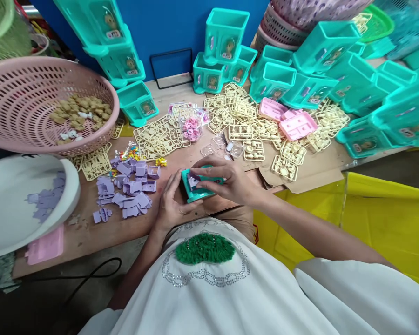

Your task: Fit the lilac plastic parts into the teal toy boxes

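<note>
Close to the table's front edge, a teal plastic box (189,190) lies on its side between my hands. My left hand (171,200) is closed around its left end, thumb along the lower side. With the fingertips of my right hand (223,179) I pinch a small purple plastic part (194,181) against an opening in the box. My fingers partly cover that part, so how deep it sits cannot be seen. Left of my hands lies a pile of loose purple plastic parts (132,188).
Cream sprue frames (164,135), a bag of pink pieces (192,130) and pink trays (298,124) lie behind my hands. Teal boxes (226,35) stand stacked along the back and right. A pink basket (52,74) and a white basin (70,186) are at the left.
</note>
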`<action>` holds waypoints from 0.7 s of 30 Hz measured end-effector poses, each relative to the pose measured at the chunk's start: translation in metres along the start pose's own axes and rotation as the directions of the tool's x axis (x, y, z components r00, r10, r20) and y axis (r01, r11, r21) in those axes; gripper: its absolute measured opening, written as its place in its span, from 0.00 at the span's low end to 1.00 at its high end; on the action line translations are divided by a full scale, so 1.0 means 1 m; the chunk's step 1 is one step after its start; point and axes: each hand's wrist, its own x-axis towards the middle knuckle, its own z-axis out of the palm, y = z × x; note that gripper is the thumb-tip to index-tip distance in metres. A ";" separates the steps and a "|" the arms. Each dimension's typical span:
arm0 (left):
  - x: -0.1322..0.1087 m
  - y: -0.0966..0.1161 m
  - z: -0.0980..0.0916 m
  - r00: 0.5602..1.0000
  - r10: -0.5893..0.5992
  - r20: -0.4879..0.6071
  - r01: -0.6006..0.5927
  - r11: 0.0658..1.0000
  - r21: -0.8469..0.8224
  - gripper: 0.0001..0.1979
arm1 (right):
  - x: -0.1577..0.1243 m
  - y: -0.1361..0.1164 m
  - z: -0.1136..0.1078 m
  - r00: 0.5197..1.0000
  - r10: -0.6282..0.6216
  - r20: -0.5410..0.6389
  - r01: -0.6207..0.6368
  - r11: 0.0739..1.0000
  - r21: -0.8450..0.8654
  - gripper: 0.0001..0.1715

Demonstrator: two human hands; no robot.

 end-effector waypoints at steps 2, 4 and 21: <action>-0.001 0.001 0.000 1.000 -0.029 0.009 0.029 1.000 -0.010 0.47 | 0.005 0.002 0.003 0.999 -0.019 0.029 0.019 1.000 -0.010 0.14; -0.001 0.003 0.000 0.999 -0.039 0.016 0.039 0.999 -0.018 0.47 | 0.009 0.002 0.004 0.999 -0.019 0.047 0.021 0.999 -0.041 0.13; -0.003 -0.008 -0.002 0.998 -0.062 -0.003 0.062 0.998 -0.012 0.48 | -0.001 0.007 -0.008 0.995 0.095 0.001 -0.095 0.992 0.081 0.26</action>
